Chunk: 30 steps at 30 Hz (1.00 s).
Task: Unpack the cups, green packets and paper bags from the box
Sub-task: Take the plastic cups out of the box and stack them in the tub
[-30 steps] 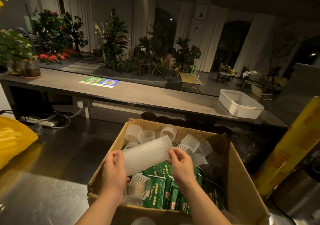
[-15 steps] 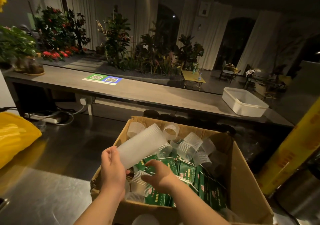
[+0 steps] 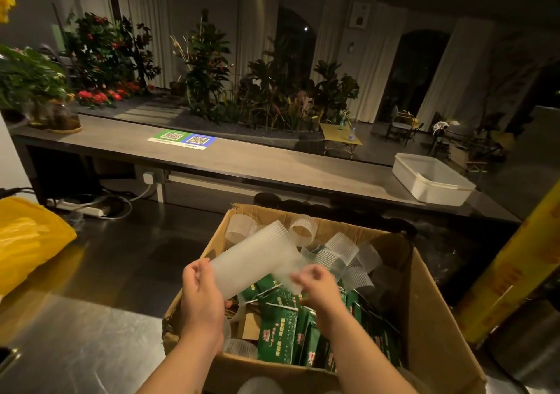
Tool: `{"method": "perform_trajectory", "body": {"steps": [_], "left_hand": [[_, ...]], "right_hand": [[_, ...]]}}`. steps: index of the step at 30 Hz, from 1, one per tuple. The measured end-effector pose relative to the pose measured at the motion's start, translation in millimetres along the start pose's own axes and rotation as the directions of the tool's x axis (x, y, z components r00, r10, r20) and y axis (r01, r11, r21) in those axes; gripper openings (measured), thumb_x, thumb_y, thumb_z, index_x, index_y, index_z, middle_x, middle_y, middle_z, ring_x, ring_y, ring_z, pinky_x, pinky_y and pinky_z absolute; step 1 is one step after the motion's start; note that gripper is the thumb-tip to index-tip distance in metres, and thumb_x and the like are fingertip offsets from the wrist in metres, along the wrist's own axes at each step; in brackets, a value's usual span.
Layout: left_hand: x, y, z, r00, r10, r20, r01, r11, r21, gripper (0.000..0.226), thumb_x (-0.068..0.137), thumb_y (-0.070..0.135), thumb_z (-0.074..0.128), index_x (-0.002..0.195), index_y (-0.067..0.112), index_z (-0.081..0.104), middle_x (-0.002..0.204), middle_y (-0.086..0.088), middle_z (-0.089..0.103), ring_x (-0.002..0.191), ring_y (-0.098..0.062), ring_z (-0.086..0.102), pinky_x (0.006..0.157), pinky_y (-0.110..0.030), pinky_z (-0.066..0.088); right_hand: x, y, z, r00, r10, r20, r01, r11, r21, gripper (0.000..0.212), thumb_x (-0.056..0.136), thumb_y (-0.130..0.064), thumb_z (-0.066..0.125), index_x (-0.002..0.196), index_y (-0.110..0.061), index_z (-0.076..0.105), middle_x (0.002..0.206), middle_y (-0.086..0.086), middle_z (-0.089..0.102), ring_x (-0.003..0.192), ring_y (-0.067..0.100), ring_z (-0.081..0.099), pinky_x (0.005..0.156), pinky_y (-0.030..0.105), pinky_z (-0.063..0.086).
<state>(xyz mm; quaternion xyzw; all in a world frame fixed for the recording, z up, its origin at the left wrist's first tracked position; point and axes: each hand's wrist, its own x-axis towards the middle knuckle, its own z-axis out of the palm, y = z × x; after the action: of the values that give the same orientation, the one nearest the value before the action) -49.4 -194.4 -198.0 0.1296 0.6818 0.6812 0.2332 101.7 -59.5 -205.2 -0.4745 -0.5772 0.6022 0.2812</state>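
On a steel counter (image 3: 75, 348) stands an open cardboard box (image 3: 424, 302), with loose clear cups (image 3: 339, 248) heaped toward its far side and green packets (image 3: 281, 327) packed on end nearer the person. Over the box a stack of nested clear cups (image 3: 257, 260) slants from near-left up to far-right, its near end gripped by the left hand (image 3: 203, 296). The right hand (image 3: 315, 281), nearer the packets, is blurred beside the stack with fingers curled; whether it holds anything cannot be told.
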Motion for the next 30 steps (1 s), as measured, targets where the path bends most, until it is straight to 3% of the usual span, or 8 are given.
{"method": "perform_trajectory", "body": {"steps": [3, 8, 13, 20, 23, 25, 28, 30], "left_hand": [[2, 0, 0, 1.0, -0.005, -0.008, 0.005, 1.0, 0.01, 0.025, 0.108, 0.05, 0.035, 0.124, 0.031, 0.043, 0.118, -0.004, 0.047, 0.099, -0.024, 0.057, 0.066, -0.034, 0.055], [-2, 2, 1, 1.0, 0.013, 0.006, -0.013, 1.0, -0.008, 0.025, 0.108, 0.049, 0.035, 0.123, 0.03, 0.045, 0.114, -0.001, 0.047, 0.098, -0.024, 0.057, 0.064, -0.033, 0.053], [-5, 4, 1, 0.997, 0.017, 0.078, -0.016, 1.0, -0.005, 0.028, 0.109, 0.047, 0.035, 0.122, 0.026, 0.048, 0.113, -0.001, 0.047, 0.098, -0.025, 0.055, 0.064, -0.033, 0.049], [-3, 6, 2, 0.996, -0.008, 0.091, 0.009, 1.0, -0.011, 0.027, 0.109, 0.047, 0.035, 0.122, 0.027, 0.047, 0.114, -0.002, 0.047, 0.099, -0.026, 0.055, 0.067, -0.034, 0.051], [-3, 3, 0, 0.995, -0.002, 0.095, 0.004, 1.0, -0.019, 0.026, 0.109, 0.046, 0.035, 0.123, 0.028, 0.046, 0.115, -0.003, 0.047, 0.099, -0.026, 0.056, 0.066, -0.033, 0.051], [-1, 2, -1, 0.997, 0.002, 0.072, 0.001, 0.999, -0.045, 0.026, 0.109, 0.047, 0.035, 0.125, 0.029, 0.046, 0.117, -0.003, 0.048, 0.099, -0.026, 0.057, 0.065, -0.033, 0.052], [0, 1, -1, 0.999, 0.025, 0.029, -0.022, 0.995, -0.096, 0.028, 0.109, 0.048, 0.034, 0.126, 0.03, 0.046, 0.121, -0.005, 0.049, 0.101, -0.027, 0.059, 0.064, -0.034, 0.054], [-1, 2, 0, 0.999, 0.044, -0.013, -0.045, 0.99, -0.133, 0.029, 0.109, 0.05, 0.031, 0.125, 0.031, 0.045, 0.123, -0.006, 0.049, 0.102, -0.029, 0.06, 0.063, -0.035, 0.055]], "right_hand": [[-1, -21, -20, 0.991, -0.003, -0.135, 0.051, 0.935, 0.351, 0.014, 0.096, -0.014, 0.065, 0.086, -0.008, 0.058, 0.106, 0.018, 0.064, 0.091, 0.032, 0.058, 0.076, 0.039, 0.049], [-11, -48, -31, 0.935, -0.188, -0.301, 0.254, 0.947, 0.196, 0.017, 0.096, -0.016, 0.068, 0.084, -0.01, 0.057, 0.115, 0.012, 0.063, 0.093, 0.026, 0.059, 0.073, 0.034, 0.049], [-21, -62, -24, 0.954, -0.299, -0.024, 0.3, 0.951, 0.075, 0.017, 0.098, -0.016, 0.064, 0.084, -0.009, 0.056, 0.11, 0.003, 0.068, 0.088, 0.022, 0.061, 0.075, 0.031, 0.05], [-19, -50, -7, 0.977, -0.195, -0.082, 0.21, 0.945, 0.252, 0.029, 0.099, -0.021, 0.064, 0.101, 0.008, 0.064, 0.124, 0.008, 0.068, 0.097, 0.023, 0.065, 0.085, 0.036, 0.057], [-28, -49, -3, 0.973, -0.231, 0.028, 0.228, 0.97, 0.082, 0.029, 0.103, -0.031, 0.054, 0.117, -0.012, 0.071, 0.125, 0.0, 0.068, 0.113, 0.017, 0.061, 0.085, 0.027, 0.046], [-31, -46, 0, 0.953, -0.256, 0.159, 0.261, 0.965, -0.011, 0.04, 0.106, -0.041, 0.042, 0.139, -0.023, 0.058, 0.134, -0.011, 0.06, 0.123, 0.009, 0.054, 0.089, 0.023, 0.042], [-24, -45, 8, 0.977, -0.215, 0.014, 0.21, 0.966, 0.153, 0.037, 0.108, -0.045, 0.037, 0.137, -0.025, 0.05, 0.131, -0.008, 0.058, 0.118, 0.013, 0.055, 0.096, 0.033, 0.046], [-19, -41, 20, 0.993, -0.082, -0.087, 0.095, 0.984, 0.15, 0.02, 0.108, -0.029, 0.046, 0.121, -0.017, 0.055, 0.114, 0.002, 0.063, 0.098, 0.016, 0.059, 0.081, 0.031, 0.051]]}}
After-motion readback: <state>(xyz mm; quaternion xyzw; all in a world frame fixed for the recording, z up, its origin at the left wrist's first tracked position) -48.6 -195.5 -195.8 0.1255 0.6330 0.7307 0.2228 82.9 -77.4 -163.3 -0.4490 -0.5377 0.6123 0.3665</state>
